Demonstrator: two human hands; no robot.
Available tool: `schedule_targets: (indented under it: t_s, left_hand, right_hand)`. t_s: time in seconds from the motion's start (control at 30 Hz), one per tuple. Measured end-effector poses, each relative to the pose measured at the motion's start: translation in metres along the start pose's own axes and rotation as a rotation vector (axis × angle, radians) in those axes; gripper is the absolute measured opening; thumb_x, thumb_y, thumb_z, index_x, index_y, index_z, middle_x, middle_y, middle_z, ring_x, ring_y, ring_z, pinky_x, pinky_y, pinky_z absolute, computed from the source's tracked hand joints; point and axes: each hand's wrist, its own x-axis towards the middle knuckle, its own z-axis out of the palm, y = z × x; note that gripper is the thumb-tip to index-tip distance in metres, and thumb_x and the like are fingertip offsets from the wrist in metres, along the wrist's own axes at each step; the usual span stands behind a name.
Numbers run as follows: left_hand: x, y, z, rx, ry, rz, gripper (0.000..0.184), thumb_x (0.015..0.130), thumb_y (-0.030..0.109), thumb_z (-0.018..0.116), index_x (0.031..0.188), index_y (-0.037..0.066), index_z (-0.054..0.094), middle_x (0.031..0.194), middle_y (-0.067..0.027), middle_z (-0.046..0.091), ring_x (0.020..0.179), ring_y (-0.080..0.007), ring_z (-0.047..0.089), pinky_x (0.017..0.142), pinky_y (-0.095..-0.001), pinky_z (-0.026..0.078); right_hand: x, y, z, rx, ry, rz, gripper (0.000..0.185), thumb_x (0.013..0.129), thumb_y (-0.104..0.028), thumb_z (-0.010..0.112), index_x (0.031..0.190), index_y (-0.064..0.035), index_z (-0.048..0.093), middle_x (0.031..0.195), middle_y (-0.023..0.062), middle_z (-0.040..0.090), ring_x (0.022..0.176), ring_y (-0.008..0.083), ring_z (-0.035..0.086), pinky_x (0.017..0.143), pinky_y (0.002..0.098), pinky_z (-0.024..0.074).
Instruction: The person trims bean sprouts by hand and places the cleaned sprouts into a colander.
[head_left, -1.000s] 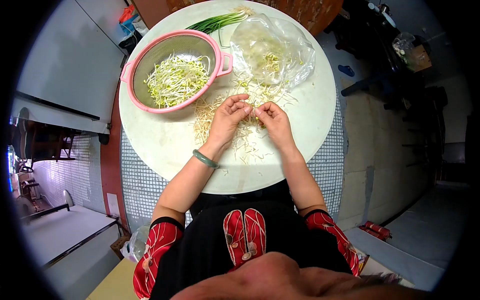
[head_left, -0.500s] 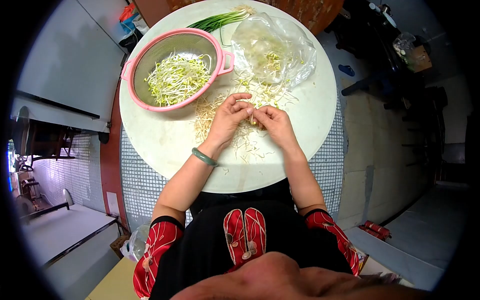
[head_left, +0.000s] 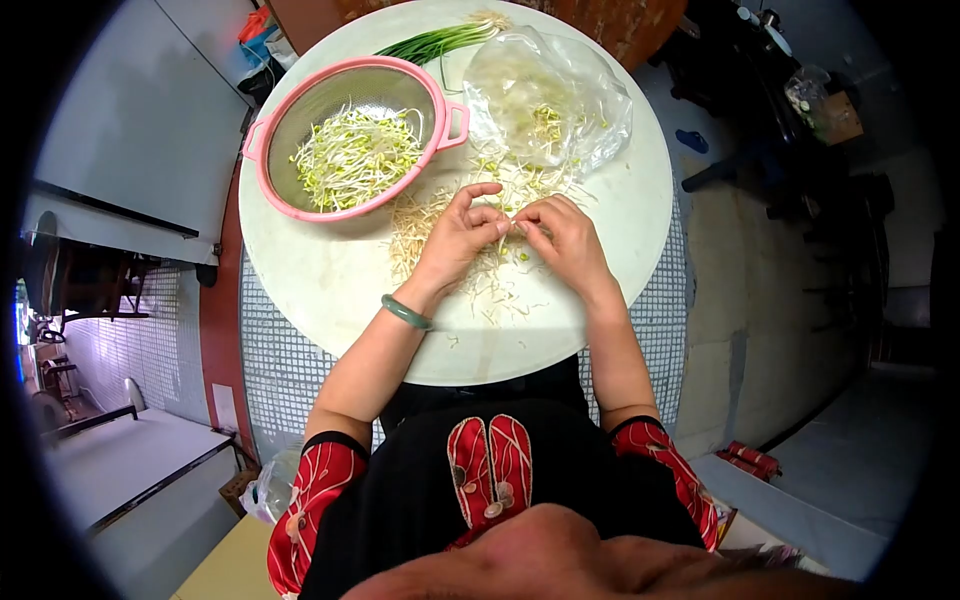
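Above the round table, my left hand [head_left: 458, 240] pinches a thin bean sprout [head_left: 512, 223] between thumb and fingers, its index finger raised. From the other side, my right hand [head_left: 568, 240] has its fingertips closed at the sprout's other end. Most of the sprout is hidden by the fingers. Under and around both hands lie loose sprouts and thin pale root ends [head_left: 408, 240]. A pink-rimmed mesh colander [head_left: 262, 165], up and to the left, holds a heap of sprouts [head_left: 360, 160]. Beyond my right hand is a clear plastic bag [head_left: 597, 110] with more sprouts inside.
A bunch of green onions [head_left: 430, 43] lies at the far side of the white round table [head_left: 310, 290]. A green bangle [head_left: 407, 312] circles my left wrist. To the right, a blue slipper [head_left: 692, 141] rests on the floor.
My right hand has shifted slightly right and turned, its fingers now reaching over toward the left fingertips. My left hand has barely moved. The colander and bag stay put.
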Motion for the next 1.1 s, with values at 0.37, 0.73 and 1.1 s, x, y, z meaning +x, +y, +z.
schedule_targets:
  t_s: [0.37, 0.73, 1.1]
  left_hand:
    - [0.001, 0.004, -0.006, -0.146, -0.029, -0.051, 0.053, 0.089, 0.000, 0.068, 0.136, 0.002, 0.043, 0.089, -0.0043, 0.066, 0.079, -0.0095, 0.061, 0.070, -0.0217, 0.048]
    - [0.005, -0.001, -0.011, -0.318, 0.061, 0.003, 0.050, 0.091, 0.001, 0.066, 0.135, 0.003, 0.044, 0.091, -0.0062, 0.068, 0.073, -0.0104, 0.060, 0.067, -0.0222, 0.047]
    - [0.008, -0.006, -0.020, -0.374, 0.083, 0.070, 0.047, 0.093, 0.000, 0.063, 0.135, 0.004, 0.043, 0.098, -0.0078, 0.069, 0.088, -0.0125, 0.066, 0.077, -0.0256, 0.053]
  right_hand:
    - [-0.003, -0.009, 0.000, 0.279, 0.000, 0.211, 0.018, 0.086, -0.012, 0.071, 0.101, -0.0017, 0.067, 0.093, 0.0079, 0.067, 0.082, 0.0188, 0.064, 0.071, 0.0309, 0.0519]
    - [-0.011, 0.003, 0.019, 0.463, -0.118, 0.386, 0.017, 0.089, -0.010, 0.068, 0.103, -0.0018, 0.070, 0.092, 0.0024, 0.064, 0.072, 0.0097, 0.056, 0.066, 0.0240, 0.0473]
    - [-0.016, 0.001, 0.032, 0.587, -0.142, 0.510, 0.020, 0.090, -0.011, 0.068, 0.107, -0.0012, 0.069, 0.089, -0.0001, 0.064, 0.072, 0.0050, 0.053, 0.065, 0.0224, 0.0455]
